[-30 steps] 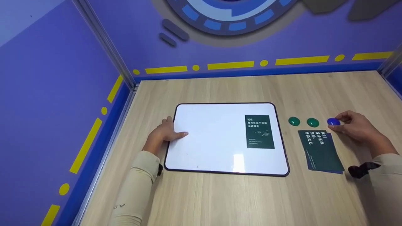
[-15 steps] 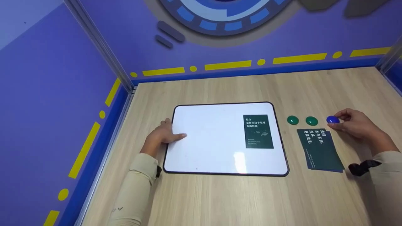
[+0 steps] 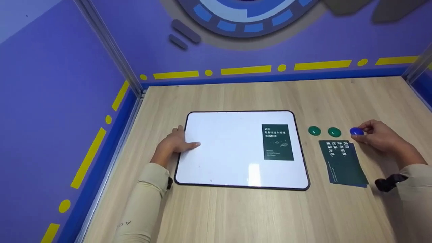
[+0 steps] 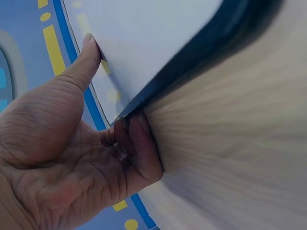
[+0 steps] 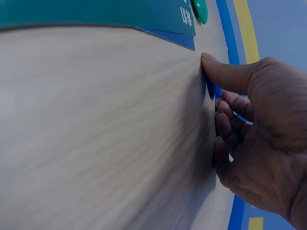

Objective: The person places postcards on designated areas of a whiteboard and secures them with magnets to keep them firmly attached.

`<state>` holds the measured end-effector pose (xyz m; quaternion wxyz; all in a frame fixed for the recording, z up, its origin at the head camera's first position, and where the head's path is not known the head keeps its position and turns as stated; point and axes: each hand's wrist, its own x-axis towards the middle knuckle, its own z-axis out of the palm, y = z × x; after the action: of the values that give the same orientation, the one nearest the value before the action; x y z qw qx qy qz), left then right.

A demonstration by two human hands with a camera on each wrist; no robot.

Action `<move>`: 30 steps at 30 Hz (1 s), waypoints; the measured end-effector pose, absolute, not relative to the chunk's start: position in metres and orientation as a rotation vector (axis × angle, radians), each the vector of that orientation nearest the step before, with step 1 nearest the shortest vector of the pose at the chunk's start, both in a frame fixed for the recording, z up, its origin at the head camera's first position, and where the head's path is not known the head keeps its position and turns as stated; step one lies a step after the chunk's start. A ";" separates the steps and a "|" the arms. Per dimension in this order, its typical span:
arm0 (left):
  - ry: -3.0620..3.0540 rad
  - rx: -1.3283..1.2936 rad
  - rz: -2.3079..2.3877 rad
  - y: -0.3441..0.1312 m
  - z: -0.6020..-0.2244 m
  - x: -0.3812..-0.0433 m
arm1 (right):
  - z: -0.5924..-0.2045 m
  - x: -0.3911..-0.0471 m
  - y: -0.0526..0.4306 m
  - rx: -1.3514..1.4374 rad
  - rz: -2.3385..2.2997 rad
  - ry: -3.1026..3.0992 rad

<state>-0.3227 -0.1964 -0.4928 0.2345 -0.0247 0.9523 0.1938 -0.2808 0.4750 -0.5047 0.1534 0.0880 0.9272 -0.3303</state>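
Observation:
A small whiteboard (image 3: 229,152) with a black frame lies flat on the table. My left hand (image 3: 174,141) grips its left edge, thumb on the white surface. In the left wrist view the other fingers (image 4: 144,148) curl at the underside of the frame. A dark green printed card (image 3: 278,148) lies on the board's right part. To the right of the board, my right hand (image 3: 383,135) pinches a round blue magnet (image 3: 356,131) between thumb and fingers, close over the table. Two round green magnets, a left one (image 3: 314,131) and a right one (image 3: 334,132), lie in line with it.
Several overlapping dark green cards (image 3: 346,165) lie just below the magnets, near the right wrist. The wooden table (image 3: 236,216) meets a blue printed wall (image 3: 243,54) at the back and another wall (image 3: 44,111) on the left.
Both hands keep their places and holds. The view shifts slightly with the head; nothing on the table has visibly moved.

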 end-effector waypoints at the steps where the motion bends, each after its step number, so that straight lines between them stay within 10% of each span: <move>1: 2.615 -0.068 0.530 -0.197 -0.492 -0.323 | -0.505 -0.281 0.474 0.250 -0.948 2.653; 30: 2.618 -0.066 0.541 -0.196 -0.492 -0.319 | -0.468 -0.277 0.344 -0.053 -0.983 2.884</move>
<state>-0.3191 -0.1965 -0.4925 0.2316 -0.0238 0.9524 0.1967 -0.2766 0.3445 -0.4680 0.0473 -0.0174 0.9453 -0.3223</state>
